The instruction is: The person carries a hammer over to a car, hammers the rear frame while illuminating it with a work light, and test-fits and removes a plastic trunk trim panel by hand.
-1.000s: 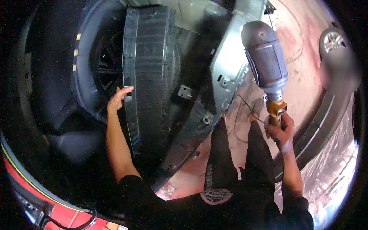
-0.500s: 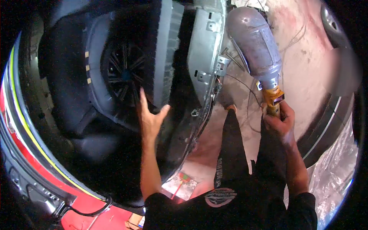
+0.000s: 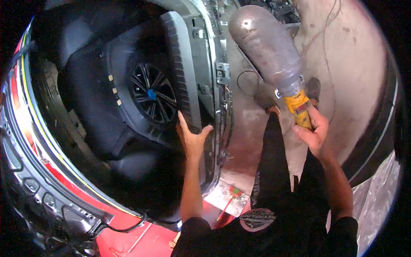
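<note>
In my right hand (image 3: 313, 130) is the yellow handle of a tool (image 3: 274, 51) with a large, rounded grey body that points up and to the left. My left hand (image 3: 193, 138) has its thumb and a finger spread apart, at the lower end of a dark ribbed trim panel (image 3: 182, 70). Whether it touches the panel I cannot tell. The panel stands along the inner edge of the car's open trunk. Left of it lies a spoked wheel (image 3: 154, 93) with a blue centre in the trunk well.
A metal body edge (image 3: 219, 107) with brackets runs down between the trunk and my legs. Cables (image 3: 327, 32) lie on the floor at the upper right. A red-handled brush (image 3: 233, 192) is on the floor below. Another car's dark side (image 3: 379, 132) is at the right.
The view has shifted, showing more of the trunk and wheel. The panel has tilted and swung toward the trunk edge. My left hand has left its earlier hold on the panel's side and opened.
</note>
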### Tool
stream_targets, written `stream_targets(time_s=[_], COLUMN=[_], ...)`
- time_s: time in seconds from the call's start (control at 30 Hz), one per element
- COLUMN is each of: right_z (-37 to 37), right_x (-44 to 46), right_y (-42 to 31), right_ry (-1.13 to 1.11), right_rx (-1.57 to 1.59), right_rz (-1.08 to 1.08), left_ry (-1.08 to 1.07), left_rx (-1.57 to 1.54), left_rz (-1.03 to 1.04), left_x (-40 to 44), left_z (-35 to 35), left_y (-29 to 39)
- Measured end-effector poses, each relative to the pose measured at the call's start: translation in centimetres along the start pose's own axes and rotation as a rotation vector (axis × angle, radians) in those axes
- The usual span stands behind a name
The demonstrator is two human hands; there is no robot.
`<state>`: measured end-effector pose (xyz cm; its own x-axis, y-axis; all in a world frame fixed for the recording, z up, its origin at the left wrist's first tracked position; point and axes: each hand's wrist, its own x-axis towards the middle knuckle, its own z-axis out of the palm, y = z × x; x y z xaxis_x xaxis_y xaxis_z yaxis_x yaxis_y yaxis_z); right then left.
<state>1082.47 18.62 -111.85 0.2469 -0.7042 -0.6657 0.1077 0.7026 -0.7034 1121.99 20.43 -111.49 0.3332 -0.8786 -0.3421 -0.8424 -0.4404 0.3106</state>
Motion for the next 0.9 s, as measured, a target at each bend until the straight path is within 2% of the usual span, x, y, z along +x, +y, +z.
stream_targets(time_s=[0.07,0.17,0.3,0.7,0.9], right_z=[-0.4,-0.5,-1.4,-3.4,-0.6], right_x=[0.1,0.7,1.1,4.4,5.1], right_y=[0.4,1.5,2.0,5.6,9.7], right_ry=[-0.031,-0.037,-0.072,-0.166,0.003], right_rx=[0.035,-0.033,-0.001,-0.02,-0.007], right_rz=[0.034,-0.117,-0.168,-0.333,-0.588], left_ry=[-0.01,-0.014,-0.053,-0.053,-0.015], left_rx=[0.024,0.105,0.129,0.181,0.166], left_rz=[-0.029,0.015,-0.031,0.028,0.04], left_x=[-0.1,-0.2,-0.2,-0.1,-0.8], left_z=[0.3,1.4,1.8,3.0,3.5], left_y=[0.2,0.5,1.7,0.6,-0.4])
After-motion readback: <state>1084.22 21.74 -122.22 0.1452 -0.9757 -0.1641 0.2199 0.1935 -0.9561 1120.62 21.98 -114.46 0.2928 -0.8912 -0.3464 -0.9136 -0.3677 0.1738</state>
